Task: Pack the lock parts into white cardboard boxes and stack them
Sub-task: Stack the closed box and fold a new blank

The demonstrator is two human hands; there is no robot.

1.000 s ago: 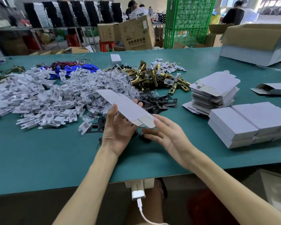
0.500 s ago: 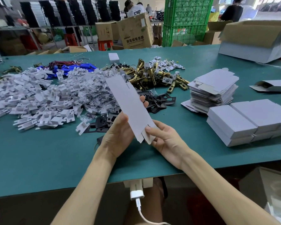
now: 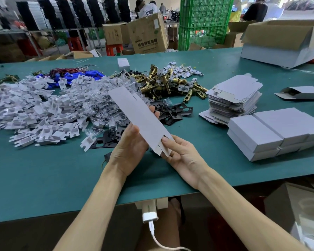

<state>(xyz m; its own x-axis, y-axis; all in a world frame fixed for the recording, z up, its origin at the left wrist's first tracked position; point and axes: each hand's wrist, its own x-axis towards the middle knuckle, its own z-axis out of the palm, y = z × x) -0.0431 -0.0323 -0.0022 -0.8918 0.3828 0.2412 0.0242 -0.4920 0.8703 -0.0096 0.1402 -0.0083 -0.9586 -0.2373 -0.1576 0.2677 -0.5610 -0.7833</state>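
I hold a flat white cardboard box blank (image 3: 136, 115) up over the green table (image 3: 43, 171), tilted with its far end up and left. My left hand (image 3: 129, 147) grips its middle, thumb on the front and fingers behind. My right hand (image 3: 179, 153) pinches the lower end flaps. Behind it lie heaps of white plastic parts (image 3: 36, 109), clear bagged pieces (image 3: 105, 105), brass latch bodies (image 3: 163, 82) and black metal plates (image 3: 172, 111). At the right stand a stack of flat blanks (image 3: 234, 96) and closed white boxes (image 3: 272, 131) stacked in two layers.
A half-folded white box (image 3: 301, 93) lies at the far right, with a large open carton (image 3: 283, 38) behind it. Blue parts with red wires (image 3: 76, 75) and a small white box (image 3: 123, 63) sit at the back. A charger with a cable (image 3: 150, 214) hangs at the table's near edge.
The blank has swung from lying nearly flat to standing steeply, far end raised. My right hand moved from under its end to pinching the lower flaps.
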